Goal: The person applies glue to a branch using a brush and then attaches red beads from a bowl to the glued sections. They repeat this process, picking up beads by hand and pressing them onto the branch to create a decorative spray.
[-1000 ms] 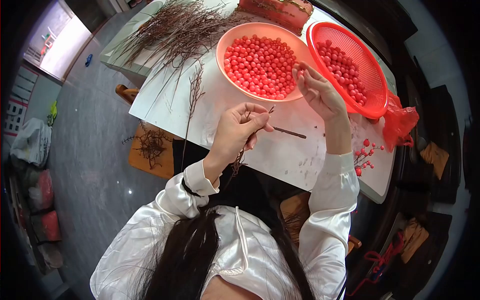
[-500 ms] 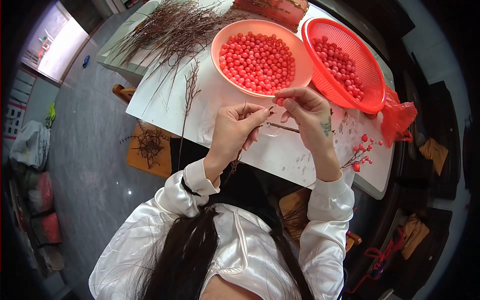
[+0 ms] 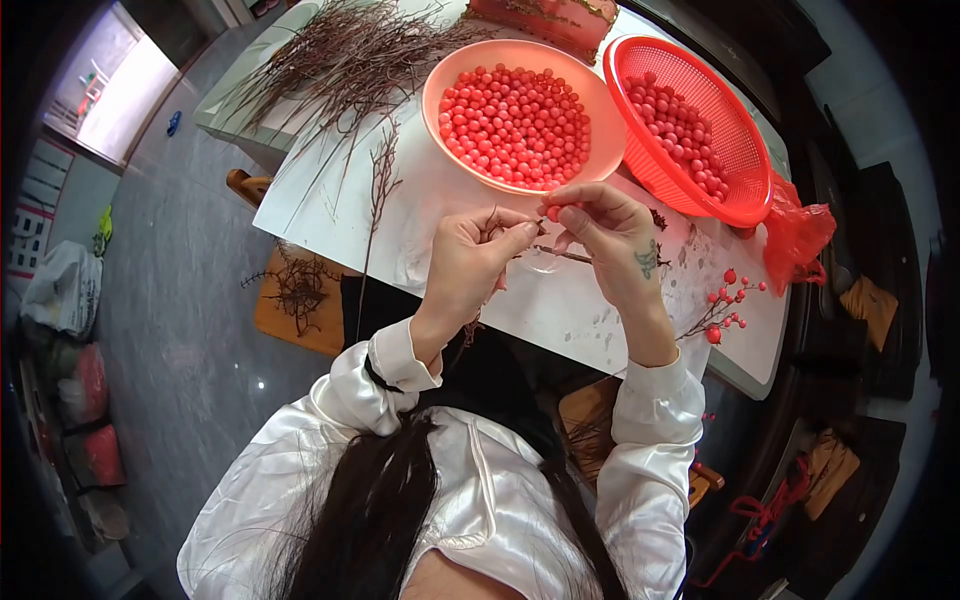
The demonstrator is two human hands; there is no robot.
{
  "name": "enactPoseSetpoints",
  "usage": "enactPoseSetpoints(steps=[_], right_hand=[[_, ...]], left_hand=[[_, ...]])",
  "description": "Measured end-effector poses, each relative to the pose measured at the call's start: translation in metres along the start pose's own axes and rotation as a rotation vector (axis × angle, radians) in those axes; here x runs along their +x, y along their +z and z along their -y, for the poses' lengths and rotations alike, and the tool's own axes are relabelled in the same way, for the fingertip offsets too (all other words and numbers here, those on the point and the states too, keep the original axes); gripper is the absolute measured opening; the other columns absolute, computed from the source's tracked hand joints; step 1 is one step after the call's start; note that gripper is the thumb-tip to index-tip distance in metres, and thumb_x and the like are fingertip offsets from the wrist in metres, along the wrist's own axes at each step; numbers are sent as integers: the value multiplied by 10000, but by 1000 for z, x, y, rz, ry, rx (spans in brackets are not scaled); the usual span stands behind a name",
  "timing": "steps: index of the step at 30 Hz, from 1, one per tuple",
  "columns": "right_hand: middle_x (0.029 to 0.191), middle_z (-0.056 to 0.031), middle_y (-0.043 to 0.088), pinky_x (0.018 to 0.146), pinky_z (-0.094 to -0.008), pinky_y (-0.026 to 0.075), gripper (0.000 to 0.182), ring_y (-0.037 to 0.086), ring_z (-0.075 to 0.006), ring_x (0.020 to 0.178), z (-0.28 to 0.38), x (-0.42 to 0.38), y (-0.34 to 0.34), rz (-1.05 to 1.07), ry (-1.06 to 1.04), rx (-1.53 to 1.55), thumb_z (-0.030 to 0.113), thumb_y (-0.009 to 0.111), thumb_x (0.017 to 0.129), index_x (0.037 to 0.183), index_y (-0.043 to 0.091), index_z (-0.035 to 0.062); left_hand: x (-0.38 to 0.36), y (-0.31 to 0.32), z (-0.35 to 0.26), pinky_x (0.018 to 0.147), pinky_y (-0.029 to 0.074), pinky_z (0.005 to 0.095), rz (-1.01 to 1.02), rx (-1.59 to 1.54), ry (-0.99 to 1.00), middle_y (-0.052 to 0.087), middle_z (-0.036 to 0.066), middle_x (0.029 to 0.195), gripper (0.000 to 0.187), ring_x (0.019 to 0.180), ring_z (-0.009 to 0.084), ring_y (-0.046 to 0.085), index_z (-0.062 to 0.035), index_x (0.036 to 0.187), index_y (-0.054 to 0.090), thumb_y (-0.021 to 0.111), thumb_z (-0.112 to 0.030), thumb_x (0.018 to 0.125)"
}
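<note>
My left hand [image 3: 472, 262] pinches a thin brown twig [image 3: 541, 228], whose tip sticks out between the fingers toward the right. Close beside it, my right hand [image 3: 612, 240] holds a small red berry [image 3: 553, 213] between thumb and fingertips, near the twig's tip. Just beyond both hands stands a pink bowl [image 3: 607, 130] filled with red berries. A red colander [image 3: 745, 150], tilted, holds more berries to the right. Right of my right wrist lies a branch with red berries [image 3: 714, 335].
A heap of bare brown twigs [image 3: 350, 60] covers the table's far left. One upright-looking branch [image 3: 380, 190] lies nearer. A red plastic bag [image 3: 797, 235] hangs at the right edge. More twigs rest on a wooden stool [image 3: 300, 320] at the left.
My right hand has moved slightly left with the berry, closer to the twig's tip. My left hand has barely moved.
</note>
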State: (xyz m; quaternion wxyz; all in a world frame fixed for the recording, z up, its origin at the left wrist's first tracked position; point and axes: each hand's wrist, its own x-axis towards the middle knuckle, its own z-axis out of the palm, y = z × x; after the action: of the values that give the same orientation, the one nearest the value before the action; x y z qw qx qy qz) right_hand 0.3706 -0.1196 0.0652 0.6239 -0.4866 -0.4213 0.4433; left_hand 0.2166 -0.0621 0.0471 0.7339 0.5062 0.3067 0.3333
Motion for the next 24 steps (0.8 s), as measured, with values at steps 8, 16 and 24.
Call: enactPoseSetpoints(steps=[8, 16, 24], right_hand=[[884, -105, 626, 602, -202, 526, 123, 601, -104, 693, 0, -2, -5, 45, 77, 59, -1, 575, 820, 931, 599, -48], [875, -100, 625, 600, -207, 531, 127, 603, -107, 709, 2, 0, -3, 66, 59, 47, -8, 584, 813, 933, 601, -48], [866, -102, 625, 600, -209, 535, 128, 606, -113, 709, 3, -1, -5, 78, 54, 20, -17, 582, 812, 934, 600, -51]], left_hand=[[0, 0, 2, 333, 310, 165, 18, -3, -4, 578, 4, 589, 171, 380, 17, 418, 29, 852, 640, 607, -135, 813], [-2, -1, -2, 334, 311, 162, 34, 3, 9, 586, 5, 599, 166, 385, 14, 418, 26, 850, 642, 605, -132, 817], [-3, 0, -5, 339, 317, 162, 37, 31, 23, 588, 7, 604, 157, 398, 14, 426, 26, 845, 643, 604, -122, 816]])
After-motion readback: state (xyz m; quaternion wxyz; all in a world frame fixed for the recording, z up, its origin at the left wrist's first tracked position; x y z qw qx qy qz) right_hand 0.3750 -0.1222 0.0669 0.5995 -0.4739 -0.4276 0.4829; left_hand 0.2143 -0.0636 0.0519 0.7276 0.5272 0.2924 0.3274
